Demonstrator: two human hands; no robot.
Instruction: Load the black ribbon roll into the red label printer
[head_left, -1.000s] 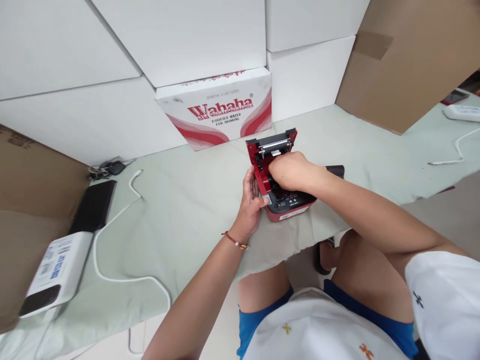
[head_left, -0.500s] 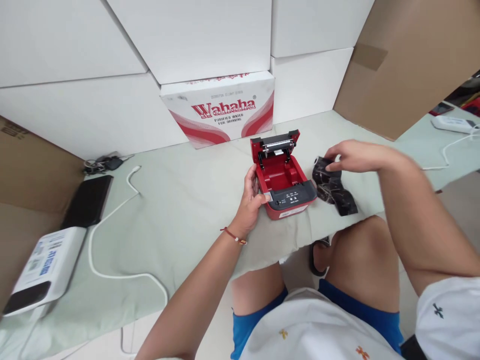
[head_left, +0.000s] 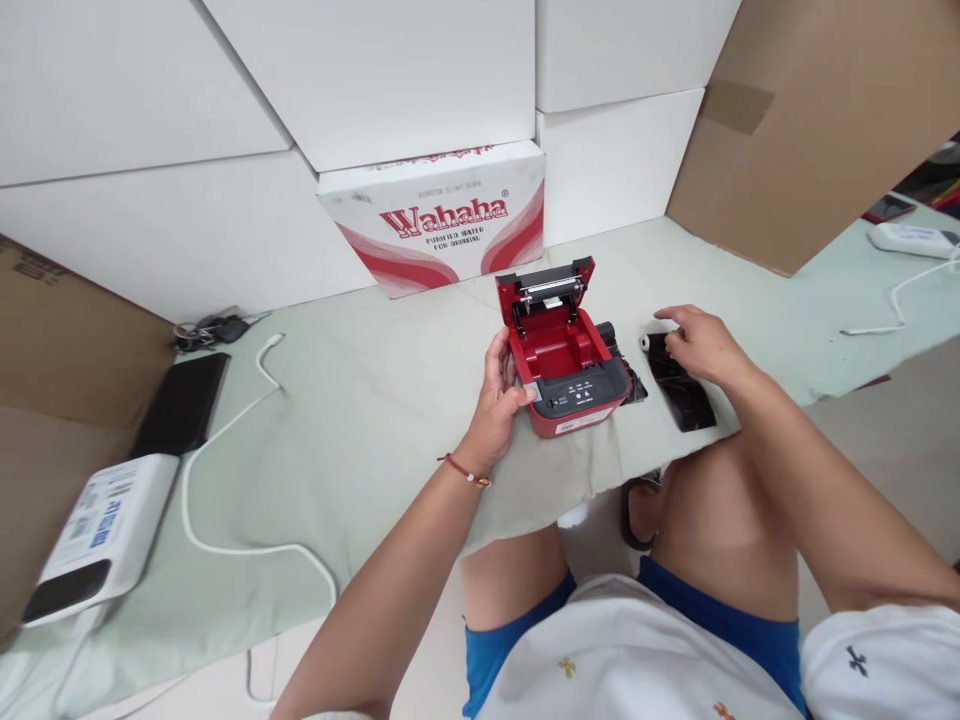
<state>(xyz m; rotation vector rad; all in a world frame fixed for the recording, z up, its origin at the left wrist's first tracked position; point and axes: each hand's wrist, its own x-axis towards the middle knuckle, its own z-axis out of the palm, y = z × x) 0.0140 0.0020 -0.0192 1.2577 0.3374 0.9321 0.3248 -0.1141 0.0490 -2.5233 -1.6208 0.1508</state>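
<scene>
A seated person's left hand [head_left: 498,400] grips the left side of a red-and-black label printer [head_left: 577,395], thumb on its front corner, on a table spread with pale green cloth [head_left: 390,400]. The printer sits near the cloth's front edge, its lid raised at the back to show a red compartment. To its right, the right hand [head_left: 701,345] hovers low over a strip of black film [head_left: 681,390] with a white-cored roll at its far end, index finger extended and the others curled at the roll; whether they grip it cannot be told. The strip's near end lies just beside the table edge. A second black roll [head_left: 606,332] is tucked close against the printer's right side. Behind stands a Wahaha water carton [head_left: 450,225], a band of cloth between. A wide stretch of cloth separates the printer from a white cable [head_left: 255,549] at left.
</scene>
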